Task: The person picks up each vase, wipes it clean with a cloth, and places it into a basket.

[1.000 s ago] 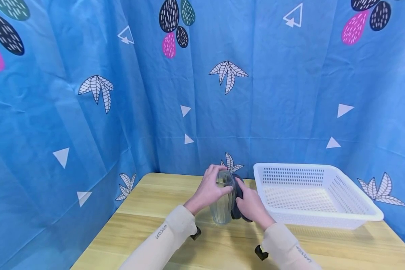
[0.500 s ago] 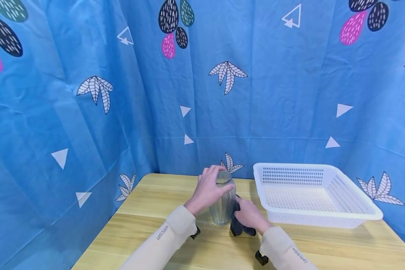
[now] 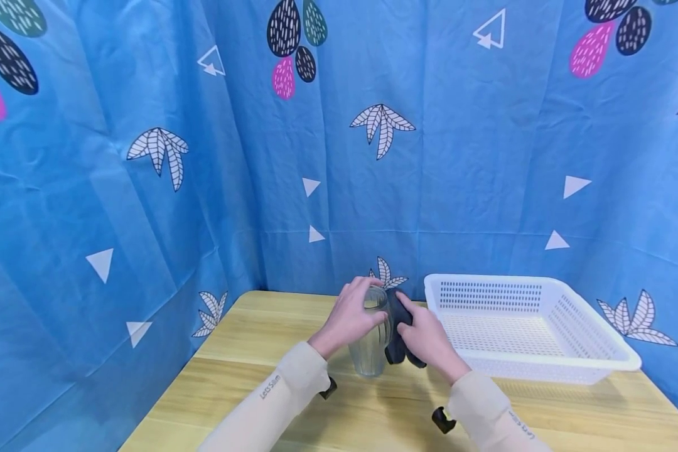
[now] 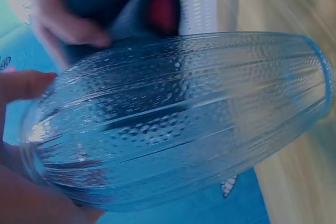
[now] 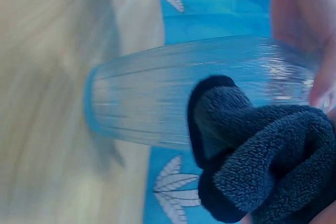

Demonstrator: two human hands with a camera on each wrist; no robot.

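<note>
A clear ribbed glass vase [image 3: 367,358] stands upright at the table's middle, wider at its shoulder than at its base. My left hand [image 3: 355,315] grips it around the rim, thumb on the near side and fingers over the far side. Bunched in my right hand [image 3: 427,338] is a dark grey towel [image 5: 268,156] with black edging. In the head view the towel lies along the vase's right side, by the upper half. Through the glass, the left wrist view shows the towel's dark shape behind the vase [image 4: 220,103]. Part of the towel is hidden by my right fingers.
A white perforated plastic basket [image 3: 533,361] sits on the right of the wooden table [image 3: 248,351], close beside my right hand. Blue patterned curtains [image 3: 373,201] hang behind the table and along its left side. Black wrist devices [image 3: 443,420] hang beneath both sleeves.
My right hand and the towel slid down the vase's side, then came back up toward its rim. My left hand stays on the vase, which has hardly moved.
</note>
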